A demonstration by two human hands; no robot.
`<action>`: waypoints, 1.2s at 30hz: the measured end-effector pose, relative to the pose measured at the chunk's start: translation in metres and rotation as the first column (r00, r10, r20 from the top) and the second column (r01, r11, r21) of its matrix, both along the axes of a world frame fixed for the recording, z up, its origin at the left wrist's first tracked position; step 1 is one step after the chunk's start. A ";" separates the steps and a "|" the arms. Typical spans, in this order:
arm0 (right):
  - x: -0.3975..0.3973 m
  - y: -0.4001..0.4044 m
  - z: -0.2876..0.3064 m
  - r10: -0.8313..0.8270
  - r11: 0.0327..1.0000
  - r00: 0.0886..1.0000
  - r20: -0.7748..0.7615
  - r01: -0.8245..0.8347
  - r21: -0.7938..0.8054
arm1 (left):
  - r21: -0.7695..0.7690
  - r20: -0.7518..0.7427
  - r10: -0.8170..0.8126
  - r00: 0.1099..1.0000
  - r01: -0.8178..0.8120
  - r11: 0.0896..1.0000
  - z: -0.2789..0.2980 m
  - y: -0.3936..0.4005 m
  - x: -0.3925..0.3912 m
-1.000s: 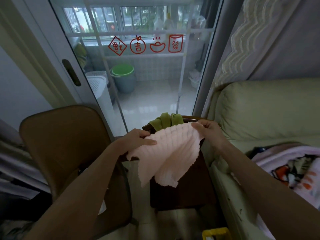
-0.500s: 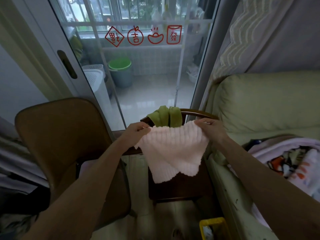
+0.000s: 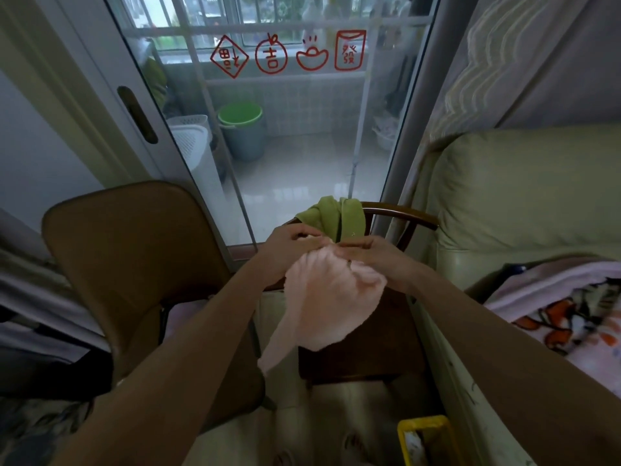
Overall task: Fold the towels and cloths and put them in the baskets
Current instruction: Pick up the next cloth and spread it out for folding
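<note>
Both hands, left (image 3: 289, 242) and right (image 3: 368, 255), pinch the pink cloth (image 3: 322, 307) by its gathered top edge in mid-air above the chair (image 3: 400, 213). It looks light and floppy (corners give the best hold).

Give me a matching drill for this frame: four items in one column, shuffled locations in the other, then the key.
Items:
1. pink cloth
2. green cloth
3. yellow basket
4. green bucket

Locations:
A. behind the glass door, on the balcony
B. draped over the back of the dark wooden chair
C. on the floor at the bottom edge of the frame
D. held up by the left hand and right hand

Pairs: 1-D, 2-B, 3-C, 4-A
</note>
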State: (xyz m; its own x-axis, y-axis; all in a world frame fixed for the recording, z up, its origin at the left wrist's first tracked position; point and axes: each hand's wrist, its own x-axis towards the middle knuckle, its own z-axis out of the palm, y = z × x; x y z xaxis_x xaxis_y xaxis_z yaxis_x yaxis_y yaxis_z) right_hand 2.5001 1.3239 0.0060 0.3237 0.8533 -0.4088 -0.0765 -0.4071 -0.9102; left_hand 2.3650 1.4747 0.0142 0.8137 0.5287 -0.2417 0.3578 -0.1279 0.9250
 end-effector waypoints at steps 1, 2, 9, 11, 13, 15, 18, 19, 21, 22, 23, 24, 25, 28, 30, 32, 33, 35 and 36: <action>-0.001 0.002 0.001 0.011 1.000 0.999 0.034 -0.011 0.001 | 0.019 -0.014 0.016 1.000 -0.015 1.000 -0.002 0.001 -0.001; -0.002 0.003 0.002 0.001 1.000 0.998 0.066 -0.002 0.002 | 0.025 -0.030 0.023 0.999 -0.022 0.999 -0.004 0.002 -0.003; -0.003 0.007 -0.003 -0.117 0.991 0.981 0.152 0.106 0.080 | -0.119 -0.007 -0.036 0.999 0.034 0.992 -0.016 0.004 -0.026; -0.002 0.006 -0.005 -0.137 0.989 0.975 0.173 0.125 0.082 | -0.137 0.003 -0.008 1.000 0.008 0.990 -0.019 0.004 -0.027; -0.001 0.005 -0.007 -0.137 0.989 0.968 0.208 0.123 0.079 | -0.148 -0.003 0.078 0.997 -0.078 0.986 -0.022 0.002 -0.024; 0.001 0.005 -0.010 -0.109 0.994 0.957 0.269 0.100 0.048 | -0.247 0.014 0.172 0.985 -0.163 0.955 -0.027 0.001 -0.020; 0.014 -0.001 -0.018 -0.113 0.990 0.928 0.356 0.136 -0.042 | -0.270 0.024 0.354 0.935 -0.335 0.903 -0.034 0.001 -0.010; 0.019 -0.006 -0.021 -0.156 0.981 0.931 0.330 0.186 -0.060 | -0.220 0.035 0.392 0.919 -0.375 0.900 -0.035 0.000 -0.006; 0.032 -0.019 -0.024 -0.238 0.956 0.936 0.261 0.273 -0.110 | -0.119 0.043 0.443 0.896 -0.435 0.892 -0.037 -0.002 0.000; 0.037 -0.026 -0.025 -0.249 0.948 0.932 0.265 0.290 -0.132 | -0.097 0.048 0.466 0.883 -0.461 0.882 -0.037 -0.004 0.002; 0.042 -0.033 -0.027 -0.267 0.937 0.923 0.276 0.316 -0.148 | -0.094 0.059 0.480 0.875 -0.474 0.876 -0.038 -0.006 0.004; 0.047 -0.039 -0.029 -0.303 0.923 0.913 0.273 0.353 -0.153 | -0.106 0.073 0.482 0.873 -0.474 0.874 -0.039 -0.009 0.006; 0.051 -0.044 -0.032 -0.362 0.902 0.901 0.241 0.404 -0.155 | -0.119 0.080 0.482 0.873 -0.471 0.874 -0.039 -0.012 0.008; 0.059 -0.059 -0.037 -0.536 0.825 0.843 0.041 0.534 -0.183 | -0.101 0.099 0.499 0.861 -0.490 0.866 -0.046 -0.019 0.016; 0.064 -0.068 -0.041 -0.597 0.791 0.801 -0.048 0.577 -0.204 | -0.020 0.090 0.534 0.841 -0.535 0.845 -0.053 -0.015 0.018; 0.071 -0.077 -0.047 -0.614 0.772 0.787 -0.061 0.582 -0.256 | 0.032 0.090 0.535 0.840 -0.540 0.841 -0.061 -0.009 0.020; 0.074 -0.080 -0.050 -0.596 0.778 0.801 -0.055 0.559 -0.287 | 0.056 0.079 0.538 0.839 -0.543 0.838 -0.065 -0.007 0.021; 0.080 -0.085 -0.059 -0.552 0.793 0.833 -0.040 0.510 -0.333 | 0.082 0.048 0.573 0.818 -0.575 0.814 -0.072 -0.006 0.024; 0.082 -0.086 -0.062 -0.533 0.798 0.846 -0.022 0.494 -0.344 | 0.094 0.040 0.581 0.813 -0.582 0.807 -0.075 -0.007 0.025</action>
State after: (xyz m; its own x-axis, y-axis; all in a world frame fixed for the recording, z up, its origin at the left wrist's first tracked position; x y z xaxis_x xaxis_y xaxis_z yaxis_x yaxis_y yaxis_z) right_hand 2.5821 1.2382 -0.0562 0.6131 0.3940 -0.6847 -0.4493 -0.5390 -0.7125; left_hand 2.3899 1.4673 -0.0613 0.3478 0.9241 -0.1582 0.3863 0.0124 0.9223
